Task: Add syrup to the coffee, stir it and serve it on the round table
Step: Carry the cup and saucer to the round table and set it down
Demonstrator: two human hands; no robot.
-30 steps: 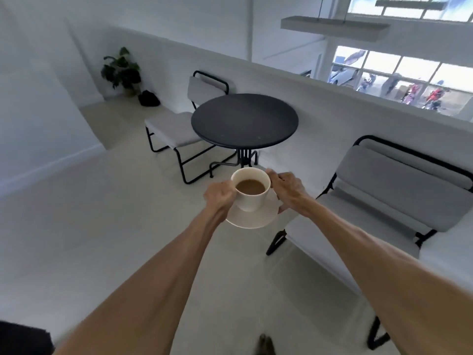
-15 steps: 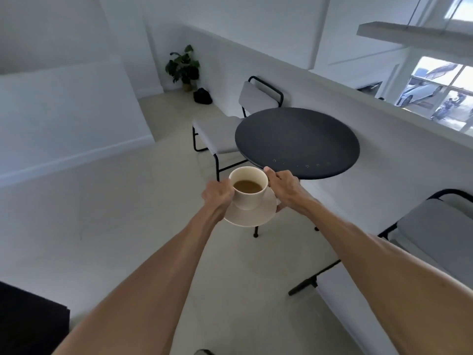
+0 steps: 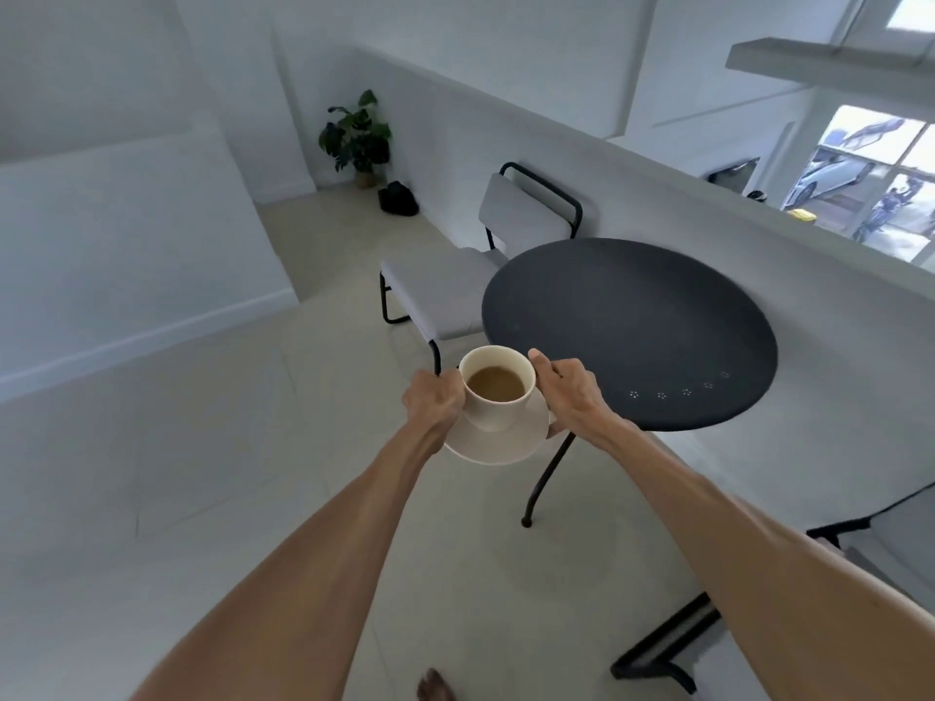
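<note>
A white cup [image 3: 498, 407] filled with light brown coffee stands on a white saucer [image 3: 498, 447], carried in the air above the floor. My left hand [image 3: 434, 402] grips the saucer's left side and my right hand [image 3: 569, 392] grips its right side, thumb near the cup's rim. The round black table [image 3: 632, 326] is just beyond and to the right, its near edge level with my right hand. Its top is bare.
A grey chair [image 3: 455, 290] with a black frame stands behind the table on the left. Another grey seat [image 3: 880, 543] is at the lower right. A low white wall runs behind the table. A potted plant [image 3: 356, 134] and a dark bag [image 3: 398, 198] sit in the far corner.
I have walked closer to the round table, which has grown larger and shifted right in view. The cup and saucer stay held between both hands.
</note>
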